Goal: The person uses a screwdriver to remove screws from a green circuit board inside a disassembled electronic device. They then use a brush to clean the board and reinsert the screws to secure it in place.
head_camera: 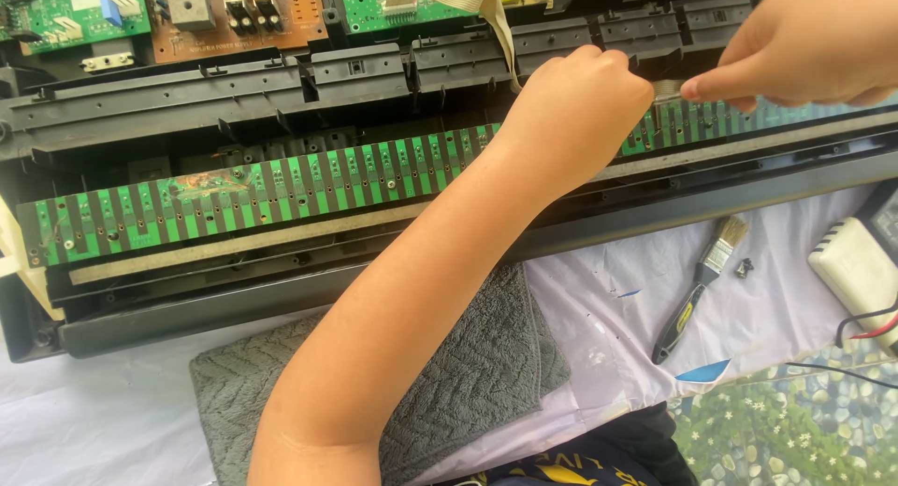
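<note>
Striped green circuit strip [253, 191] under hands

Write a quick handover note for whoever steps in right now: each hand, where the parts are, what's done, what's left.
Left hand: closed in a fist over the long green contact board.
Right hand: pinching a small grey strip just above that board.
Done: keyboard casing is open, board exposed.
Left: board remains seated in the casing.
Nearby: paintbrush and small black part on the white sheet; grey towel under the forearm.
</note>
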